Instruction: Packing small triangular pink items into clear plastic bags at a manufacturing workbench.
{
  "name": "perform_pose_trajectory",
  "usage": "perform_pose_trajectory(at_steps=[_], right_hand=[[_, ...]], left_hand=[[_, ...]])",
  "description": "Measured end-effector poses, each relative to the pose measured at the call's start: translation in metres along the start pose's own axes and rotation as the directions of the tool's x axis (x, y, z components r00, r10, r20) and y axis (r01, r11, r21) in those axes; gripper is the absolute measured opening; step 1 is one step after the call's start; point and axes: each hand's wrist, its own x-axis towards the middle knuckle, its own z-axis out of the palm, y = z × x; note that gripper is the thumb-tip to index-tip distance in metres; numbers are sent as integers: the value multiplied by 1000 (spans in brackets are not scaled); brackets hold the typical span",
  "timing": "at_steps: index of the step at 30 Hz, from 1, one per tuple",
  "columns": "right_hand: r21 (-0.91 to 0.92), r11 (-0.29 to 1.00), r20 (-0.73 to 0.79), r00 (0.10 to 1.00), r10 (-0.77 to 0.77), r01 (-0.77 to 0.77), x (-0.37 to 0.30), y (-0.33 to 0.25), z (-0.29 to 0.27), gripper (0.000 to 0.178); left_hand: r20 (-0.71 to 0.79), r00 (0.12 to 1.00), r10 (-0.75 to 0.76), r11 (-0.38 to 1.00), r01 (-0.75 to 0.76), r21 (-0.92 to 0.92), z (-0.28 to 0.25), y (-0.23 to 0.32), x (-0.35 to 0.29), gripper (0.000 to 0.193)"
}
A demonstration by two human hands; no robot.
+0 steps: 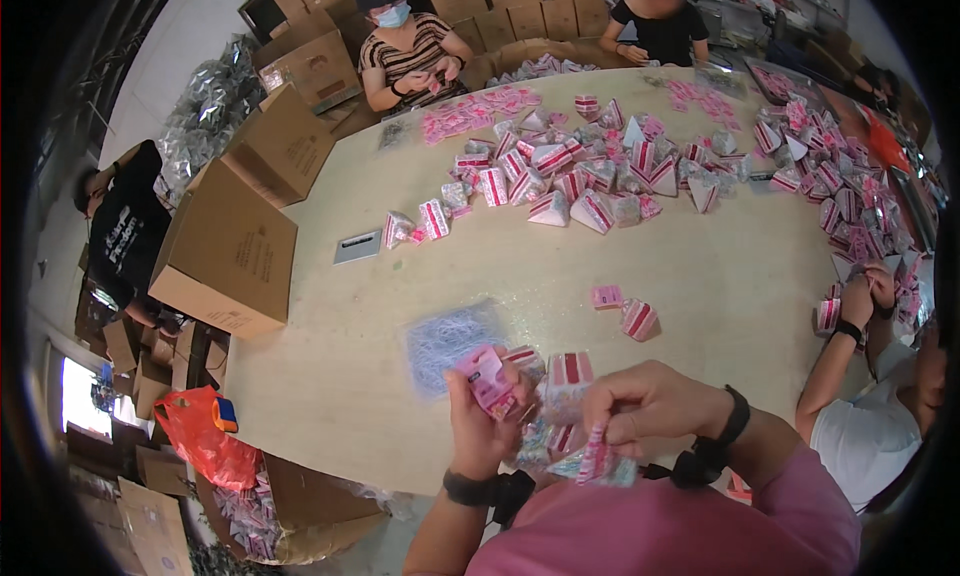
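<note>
My left hand is closed on a small pink card, thumb along its edge. My right hand has its fingers pinched at a pink-striped packet near my chest. Between the hands are several cake-slice-shaped packets, white with pink bands, one cake-slice packet standing out at the top; my fingers partly cover the others. Just beyond my left hand lies a clear bag of thin white strings. Farther out on the table are another pink card and a single cake slice.
A large pile of cake-slice packets covers the table's far side, and more reach along the right edge beside a co-worker's hands. Cardboard boxes stand at the left. A red plastic bag hangs at the near left corner.
</note>
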Motion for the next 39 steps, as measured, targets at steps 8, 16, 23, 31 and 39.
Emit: perform_pose_trajectory(at_steps=[8,16,23,31,39], right_hand=[[343,890,-45,952,-304,301,4,-3,-8,9],[292,890,-182,934,-308,350,-14,20,-19,17],[224,949,-258,952,-163,223,-23,28,-21,13],[276,938,-189,969,-162,210,-21,34,-25,9],[169,970,-109,982,-156,173,18,3,9,8]], left_hand=[[-82,994,74,997,-74,1,6,20,16,61],[-164,976,144,989,-140,37,14,47,33,58],[-241,961,135,990,-137,9,13,75,33,58],[-239,957,165,984,-144,104,19,71,30,61],[324,867,379,172,-410,896,25,33,12,80]])
